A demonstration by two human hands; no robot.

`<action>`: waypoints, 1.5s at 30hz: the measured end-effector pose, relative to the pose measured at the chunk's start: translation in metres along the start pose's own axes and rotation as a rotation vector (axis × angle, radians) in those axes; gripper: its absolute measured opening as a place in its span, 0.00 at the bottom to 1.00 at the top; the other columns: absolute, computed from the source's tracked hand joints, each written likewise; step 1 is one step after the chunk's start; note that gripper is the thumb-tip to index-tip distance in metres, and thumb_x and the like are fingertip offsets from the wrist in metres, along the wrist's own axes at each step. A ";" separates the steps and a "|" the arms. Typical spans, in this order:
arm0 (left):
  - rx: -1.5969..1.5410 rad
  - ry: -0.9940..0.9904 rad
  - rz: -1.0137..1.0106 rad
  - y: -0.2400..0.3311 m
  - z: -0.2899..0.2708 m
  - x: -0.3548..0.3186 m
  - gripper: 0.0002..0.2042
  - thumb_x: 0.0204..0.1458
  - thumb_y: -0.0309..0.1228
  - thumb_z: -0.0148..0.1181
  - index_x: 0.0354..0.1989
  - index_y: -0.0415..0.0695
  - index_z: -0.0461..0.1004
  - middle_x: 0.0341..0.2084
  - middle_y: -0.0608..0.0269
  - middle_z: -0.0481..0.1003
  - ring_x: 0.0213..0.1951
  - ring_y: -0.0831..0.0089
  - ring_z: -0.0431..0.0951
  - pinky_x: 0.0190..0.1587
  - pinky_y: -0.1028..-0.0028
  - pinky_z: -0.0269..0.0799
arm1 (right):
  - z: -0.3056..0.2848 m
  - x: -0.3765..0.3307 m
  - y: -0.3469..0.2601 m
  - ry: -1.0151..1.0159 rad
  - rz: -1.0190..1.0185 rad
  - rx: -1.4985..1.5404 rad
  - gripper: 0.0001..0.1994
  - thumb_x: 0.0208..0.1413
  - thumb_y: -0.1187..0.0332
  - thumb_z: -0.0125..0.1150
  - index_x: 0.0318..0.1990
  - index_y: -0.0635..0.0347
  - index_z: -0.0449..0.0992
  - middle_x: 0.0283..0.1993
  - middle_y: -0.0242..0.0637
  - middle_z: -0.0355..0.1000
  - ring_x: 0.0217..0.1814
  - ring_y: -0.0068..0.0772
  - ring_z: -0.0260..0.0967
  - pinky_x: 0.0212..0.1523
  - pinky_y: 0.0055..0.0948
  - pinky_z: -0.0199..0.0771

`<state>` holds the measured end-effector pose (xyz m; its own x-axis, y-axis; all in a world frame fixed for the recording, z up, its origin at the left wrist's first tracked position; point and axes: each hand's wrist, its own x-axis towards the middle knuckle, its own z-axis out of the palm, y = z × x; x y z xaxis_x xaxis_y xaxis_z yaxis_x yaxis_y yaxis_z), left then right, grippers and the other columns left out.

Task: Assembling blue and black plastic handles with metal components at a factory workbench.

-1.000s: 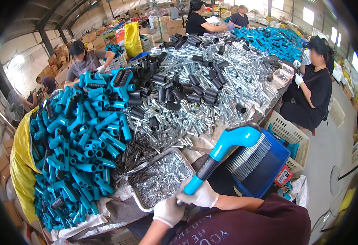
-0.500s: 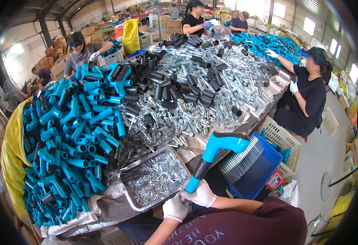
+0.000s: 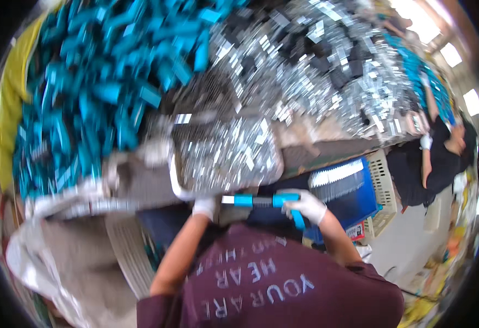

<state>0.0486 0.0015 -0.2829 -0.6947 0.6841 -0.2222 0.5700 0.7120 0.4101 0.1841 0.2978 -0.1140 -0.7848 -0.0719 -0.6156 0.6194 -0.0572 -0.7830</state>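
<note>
1. One teal handle with a black band lies nearly level in front of the person's chest, just beyond the maroon shirt; its bent end points down on the right, and a bright silvery end shows on the left.
2. The right hand, in a white glove, is closed around the handle near the bend.
3. The left hand, also gloved, is just beside the silvery end; blur hides its fingers, so I cannot tell whether they grip anything.
4. Just beyond both hands, a metal tray holds many small silvery parts.
5. Near the right forearm sits a blue bin with a row of silver rods in it, beside a cream crate.
6. Past the tray, a dark heap of springs separates a pile of teal handles on the left from silvery metal parts on the right.
7. Farther right, a co-worker in black stretches one arm toward more teal pieces.
8. A yellow sack borders the far left.
</note>
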 end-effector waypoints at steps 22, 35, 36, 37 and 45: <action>-0.511 -0.022 -0.485 -0.056 0.017 -0.028 0.24 0.62 0.44 0.41 0.62 0.46 0.67 0.63 0.50 0.65 0.66 0.56 0.61 0.66 0.64 0.56 | 0.125 0.133 0.036 0.007 0.105 -1.228 0.23 0.52 0.51 0.60 0.48 0.59 0.73 0.42 0.51 0.77 0.47 0.55 0.74 0.49 0.48 0.73; -0.411 -0.213 -0.355 -0.037 -0.010 -0.005 0.29 0.60 0.48 0.48 0.66 0.45 0.62 0.66 0.54 0.60 0.69 0.57 0.54 0.71 0.63 0.44 | 0.117 0.163 0.035 -0.178 0.196 -1.286 0.26 0.60 0.47 0.44 0.55 0.55 0.73 0.59 0.48 0.70 0.60 0.48 0.68 0.61 0.42 0.65; -0.362 -0.211 -0.421 -0.068 0.032 -0.018 0.29 0.61 0.50 0.44 0.67 0.48 0.61 0.68 0.59 0.58 0.69 0.58 0.52 0.72 0.62 0.41 | 0.133 0.174 0.042 -0.226 0.018 -1.322 0.26 0.59 0.46 0.43 0.51 0.54 0.77 0.57 0.46 0.71 0.60 0.48 0.68 0.59 0.39 0.66; -0.656 0.068 -0.574 -0.100 0.080 -0.043 0.28 0.62 0.51 0.39 0.68 0.51 0.60 0.69 0.63 0.56 0.70 0.60 0.50 0.72 0.63 0.38 | 0.157 0.190 0.057 -0.175 -0.060 -1.339 0.26 0.61 0.47 0.41 0.52 0.55 0.76 0.60 0.45 0.70 0.62 0.46 0.67 0.61 0.38 0.63; -0.396 -0.420 -0.114 -0.025 -0.011 -0.022 0.21 0.62 0.41 0.43 0.62 0.51 0.67 0.58 0.55 0.70 0.59 0.56 0.70 0.62 0.63 0.63 | -0.001 0.136 0.156 -0.116 0.131 -1.035 0.29 0.62 0.49 0.35 0.66 0.52 0.63 0.71 0.43 0.57 0.74 0.47 0.50 0.74 0.39 0.44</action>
<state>0.0447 -0.0327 -0.2790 -0.4625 0.6681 -0.5829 0.2380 0.7268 0.6443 0.1738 0.2798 -0.3196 -0.6726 -0.1140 -0.7312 0.3357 0.8336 -0.4387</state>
